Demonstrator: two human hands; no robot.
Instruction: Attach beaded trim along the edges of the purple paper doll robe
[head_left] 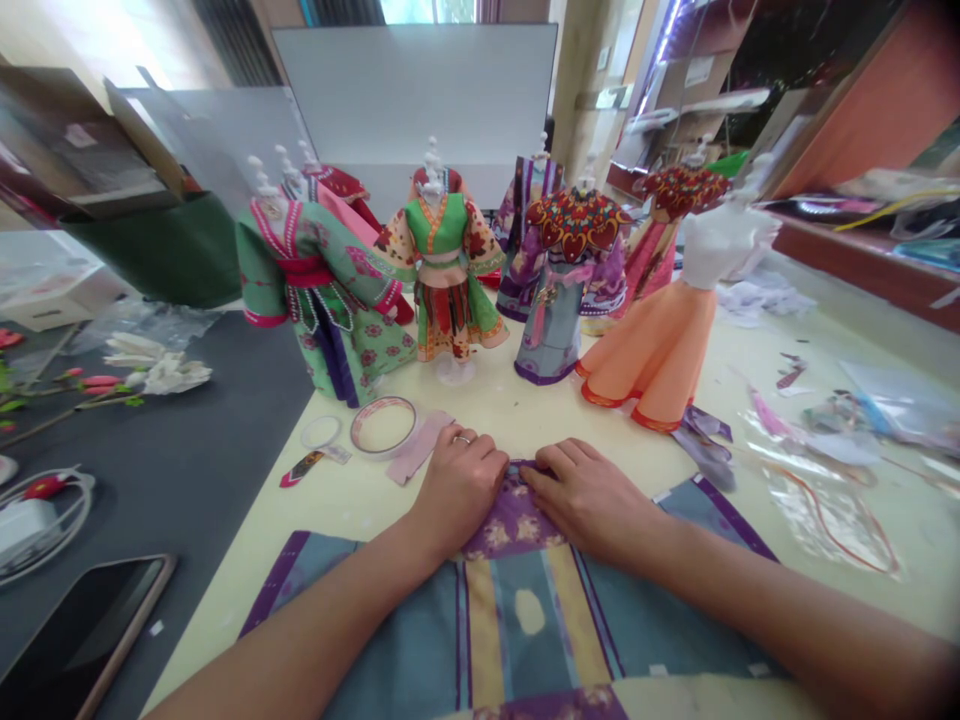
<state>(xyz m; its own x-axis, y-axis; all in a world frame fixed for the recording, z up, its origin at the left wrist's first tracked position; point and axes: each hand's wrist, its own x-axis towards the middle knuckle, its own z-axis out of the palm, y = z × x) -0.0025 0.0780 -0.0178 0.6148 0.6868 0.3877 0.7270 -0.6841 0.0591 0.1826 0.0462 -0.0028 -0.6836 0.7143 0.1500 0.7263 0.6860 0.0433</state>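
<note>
A small doll-sized garment (435,640) of blue-grey cloth, with yellow stripes and purple edges, lies spread flat on the pale table. An oval opening shows near its middle. My left hand (465,490), with a ring on one finger, is closed at the far edge of its purple floral panel (517,525). Beside it, my right hand (592,500) pinches the same edge, which looks folded over between the two hands. My forearms partly cover both sleeves. Just past my left hand are a pinkish cloth strip (421,448) and a roll of tape (382,426).
Several doll-sized mannequins in costumes stand behind, including a green robe (337,290) and an orange skirt (652,340). Clear plastic bags (832,520) lie at right. On the dark surface at left are a phone (82,635) and a white charger with cable (34,530).
</note>
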